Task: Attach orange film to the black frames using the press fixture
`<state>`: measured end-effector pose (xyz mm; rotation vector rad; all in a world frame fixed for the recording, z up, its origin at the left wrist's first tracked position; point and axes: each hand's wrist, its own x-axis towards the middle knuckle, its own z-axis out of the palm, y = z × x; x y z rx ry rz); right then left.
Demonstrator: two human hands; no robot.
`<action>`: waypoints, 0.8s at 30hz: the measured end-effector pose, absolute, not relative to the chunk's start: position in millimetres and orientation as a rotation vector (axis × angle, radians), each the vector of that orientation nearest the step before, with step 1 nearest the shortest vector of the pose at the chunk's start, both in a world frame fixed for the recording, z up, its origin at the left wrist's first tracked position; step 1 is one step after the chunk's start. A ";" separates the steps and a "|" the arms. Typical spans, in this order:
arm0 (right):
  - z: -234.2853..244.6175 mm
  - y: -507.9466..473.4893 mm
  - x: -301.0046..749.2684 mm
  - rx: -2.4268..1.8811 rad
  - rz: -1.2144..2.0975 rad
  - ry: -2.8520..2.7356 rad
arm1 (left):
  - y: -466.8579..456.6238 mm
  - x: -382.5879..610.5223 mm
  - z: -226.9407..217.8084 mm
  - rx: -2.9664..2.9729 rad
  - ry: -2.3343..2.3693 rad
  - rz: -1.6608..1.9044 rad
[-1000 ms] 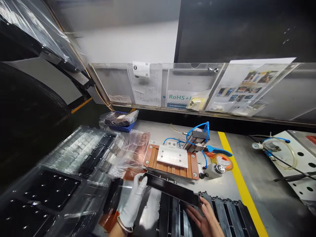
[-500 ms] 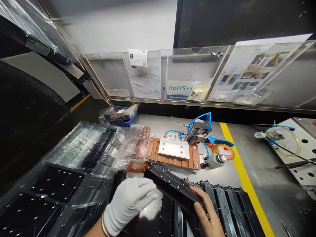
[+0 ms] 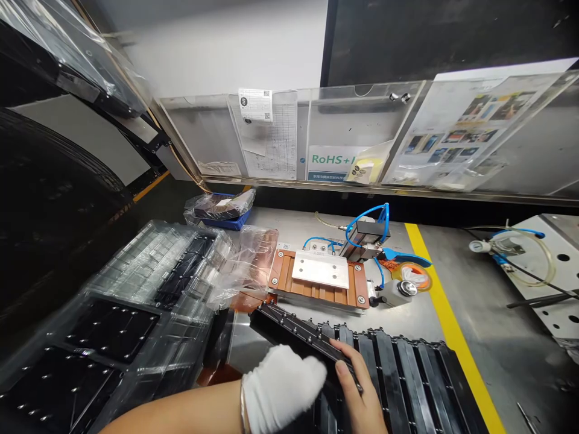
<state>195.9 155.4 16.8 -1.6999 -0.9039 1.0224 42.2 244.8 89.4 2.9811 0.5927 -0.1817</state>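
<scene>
- Over the counter [image 3: 423,328]'s near edge, black bolted plate [image 3: 294,330] pinched at one end by bare right grip [image 3: 355,386]; gloved left grip [image 3: 283,386] curled beside it, hold unclear.
- Risk: one-handed hold slips, plate drops onto stacked black plates [image 3: 407,380].

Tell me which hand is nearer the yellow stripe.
Right. The bare right hand, holding the black bar, is left of the yellow stripe; the gloved left hand is farther left.

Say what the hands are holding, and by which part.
The bare right hand grips the right end of a long black studded plate; whether the gloved left hand touches it cannot be told.
</scene>
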 end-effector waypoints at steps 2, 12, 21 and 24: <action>13.2 155.9 194.0 -1.687 1.035 -0.945 | 236.2 51.3 87.1 2.999 0.553 -0.101; 26.2 143.4 198.0 -1.833 1.010 -0.931 | 286.5 2.2 100.6 2.715 0.968 -0.784; 19.7 149.3 184.4 -1.781 1.134 -0.882 | 267.1 10.6 89.4 2.715 0.944 -0.652; 18.1 152.2 168.4 -1.718 1.123 -0.851 | 251.8 28.6 73.2 2.622 0.935 -0.460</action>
